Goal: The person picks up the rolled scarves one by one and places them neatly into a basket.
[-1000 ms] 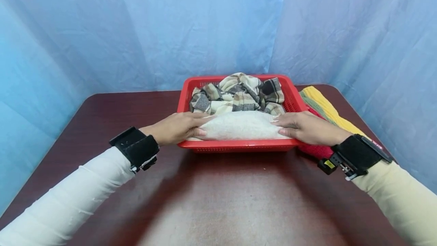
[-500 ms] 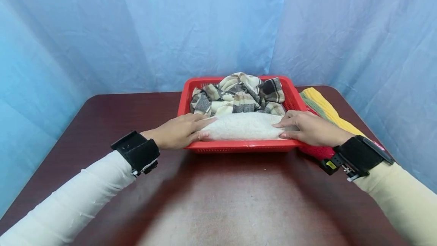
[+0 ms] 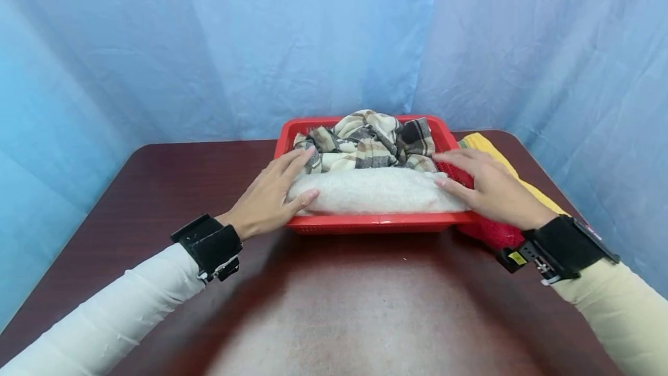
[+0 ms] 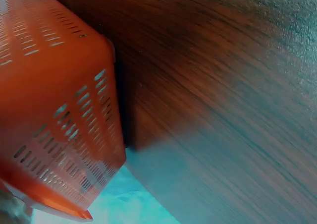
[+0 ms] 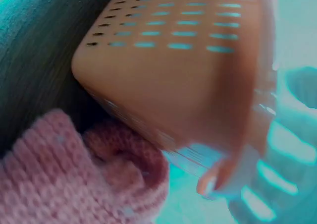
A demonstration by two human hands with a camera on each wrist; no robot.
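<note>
Head view: left hand [image 3: 268, 195] and right hand [image 3: 482, 187], fingers spread flat, press the ends of the white towel [image 3: 373, 191] lying at the front of the red basket [image 3: 373, 222].
Left wrist: basket wall [image 4: 54, 110] on dark counter [image 4: 223, 110].
Right wrist: basket corner [image 5: 173, 70] against red knit cloth [image 5: 74, 174].

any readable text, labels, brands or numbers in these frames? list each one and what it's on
No text can be read in any view.
Yellow tag on the right wristband: print too small to read.
Red mark at that wristband's outer edge: blurred, unreadable.
Left wristband, red basket, white towel, plaid cloth: no lettering visible.
</note>
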